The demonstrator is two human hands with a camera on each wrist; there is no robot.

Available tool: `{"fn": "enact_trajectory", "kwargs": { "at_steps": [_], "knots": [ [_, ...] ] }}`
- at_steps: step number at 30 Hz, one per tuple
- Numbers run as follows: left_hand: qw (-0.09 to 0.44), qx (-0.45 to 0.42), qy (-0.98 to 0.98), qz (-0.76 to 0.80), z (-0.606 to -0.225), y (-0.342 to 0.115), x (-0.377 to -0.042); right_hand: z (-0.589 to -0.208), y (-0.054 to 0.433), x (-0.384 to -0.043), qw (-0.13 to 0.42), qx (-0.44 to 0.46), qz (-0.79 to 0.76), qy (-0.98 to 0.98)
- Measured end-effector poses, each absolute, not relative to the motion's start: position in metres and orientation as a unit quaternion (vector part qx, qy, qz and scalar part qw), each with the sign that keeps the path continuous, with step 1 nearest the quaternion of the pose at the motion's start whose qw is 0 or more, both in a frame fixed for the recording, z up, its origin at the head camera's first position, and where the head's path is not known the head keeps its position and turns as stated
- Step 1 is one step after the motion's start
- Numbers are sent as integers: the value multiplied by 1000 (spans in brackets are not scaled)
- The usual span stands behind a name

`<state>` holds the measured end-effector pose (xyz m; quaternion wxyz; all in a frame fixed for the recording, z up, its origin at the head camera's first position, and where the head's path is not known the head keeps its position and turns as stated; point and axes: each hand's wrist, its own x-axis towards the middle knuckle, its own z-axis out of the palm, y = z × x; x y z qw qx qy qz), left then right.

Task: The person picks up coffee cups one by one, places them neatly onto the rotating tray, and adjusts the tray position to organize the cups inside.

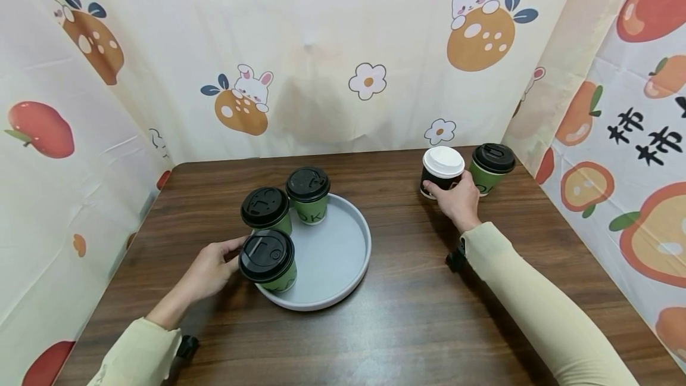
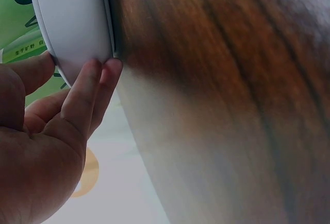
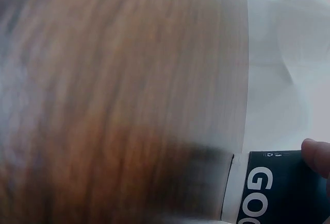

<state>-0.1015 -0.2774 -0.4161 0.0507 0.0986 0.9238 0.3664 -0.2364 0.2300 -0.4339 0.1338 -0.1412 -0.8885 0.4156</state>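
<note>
My left hand holds the left rim of a round pale grey tray. In the left wrist view the thumb lies at the tray's upper edge, and fingertips meet its outer wall close to the bottom. Three green paper cups with black lids stand along the tray's left side: a front cup, a middle cup and a back cup. At the back right, my right hand grips a black paper cup with a white lid, upright at the table. White lettering shows on it in the right wrist view.
Another green cup with a black lid stands right beside the black cup, near the table's far right corner. Printed curtains hang along the back and both sides of the brown wooden table.
</note>
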Motion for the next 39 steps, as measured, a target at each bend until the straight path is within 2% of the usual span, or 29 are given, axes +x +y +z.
{"fn": "enact_trajectory", "kwargs": {
  "at_steps": [23,39],
  "knots": [
    [48,102,924,364,-416,-276,-101,-433,227,-232,134,-137,423,-886],
    [53,95,923,370,-417,-277,-102,-420,211,-215,141,-95,433,-885]
  ]
}}
